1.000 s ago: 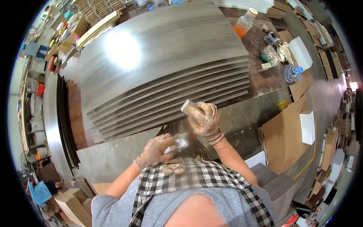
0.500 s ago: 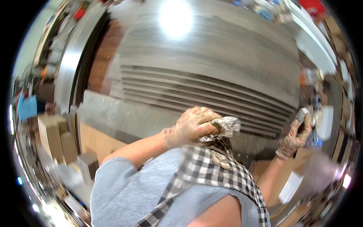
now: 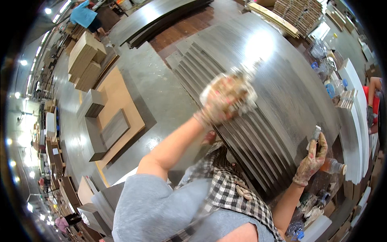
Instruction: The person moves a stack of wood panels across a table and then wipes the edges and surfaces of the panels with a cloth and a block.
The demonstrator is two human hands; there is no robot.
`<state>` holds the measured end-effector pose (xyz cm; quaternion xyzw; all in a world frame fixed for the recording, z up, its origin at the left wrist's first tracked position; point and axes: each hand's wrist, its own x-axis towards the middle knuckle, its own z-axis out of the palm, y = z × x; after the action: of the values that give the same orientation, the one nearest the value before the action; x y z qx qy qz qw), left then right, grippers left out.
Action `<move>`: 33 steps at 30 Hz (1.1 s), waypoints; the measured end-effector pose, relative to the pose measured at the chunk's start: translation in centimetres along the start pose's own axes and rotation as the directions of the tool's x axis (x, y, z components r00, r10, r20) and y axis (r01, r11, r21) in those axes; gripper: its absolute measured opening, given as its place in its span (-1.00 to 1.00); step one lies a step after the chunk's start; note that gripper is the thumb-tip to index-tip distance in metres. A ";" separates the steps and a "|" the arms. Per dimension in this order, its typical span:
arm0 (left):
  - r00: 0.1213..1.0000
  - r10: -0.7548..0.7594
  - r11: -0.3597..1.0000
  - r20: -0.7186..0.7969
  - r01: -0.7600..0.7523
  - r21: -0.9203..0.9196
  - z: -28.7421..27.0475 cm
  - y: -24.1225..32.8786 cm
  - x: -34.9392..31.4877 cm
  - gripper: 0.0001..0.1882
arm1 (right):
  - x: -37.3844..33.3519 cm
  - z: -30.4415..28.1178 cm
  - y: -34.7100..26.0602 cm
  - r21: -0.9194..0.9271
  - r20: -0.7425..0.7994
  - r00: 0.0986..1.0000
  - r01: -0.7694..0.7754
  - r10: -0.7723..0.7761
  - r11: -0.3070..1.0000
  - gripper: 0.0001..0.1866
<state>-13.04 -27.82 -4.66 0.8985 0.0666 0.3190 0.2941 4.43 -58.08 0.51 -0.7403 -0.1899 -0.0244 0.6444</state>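
Observation:
My left hand [image 3: 221, 98], in a stained glove, is stretched out over the near part of a stack of grey-brown wood-grain boards [image 3: 292, 76]. Its fingers grip a crumpled pale cloth rag [image 3: 250, 93], blurred by motion; whether the rag touches the top board I cannot tell. At the right end of the boards, my right hand [image 3: 309, 161], gloved too, pinches a small grey-silver piece [image 3: 316, 134] between thumb and fingers. Its exact kind does not show. Below my left hand the stack's edges step out like a staircase.
A bottle of orange liquid [image 3: 333, 165] lies beside my right hand. Plastic bottles [image 3: 335, 88] and white panels [image 3: 351, 137] line the right side. Cardboard [image 3: 115, 86] with grey pieces lies on the floor at left. A person in blue [image 3: 84, 15] stands far left; another in red [image 3: 371, 97] is at right.
My left hand has gone from in front of my chest out over the boards with the rag. The view has turned, showing more floor at left. My right hand keeps its small piece.

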 end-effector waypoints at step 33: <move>0.894 -0.200 0.979 -0.402 0.165 -0.120 2.0 -5.1 2.8 -0.43 | -0.1 0.2 -2.0 -0.211 0.166 0.986 0.067 -0.032 0.975 -0.67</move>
<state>-9.26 -23.77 -7.36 0.7879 0.1976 0.4745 0.3390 3.71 -57.75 2.33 -0.8005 -0.2562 -0.0010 0.5418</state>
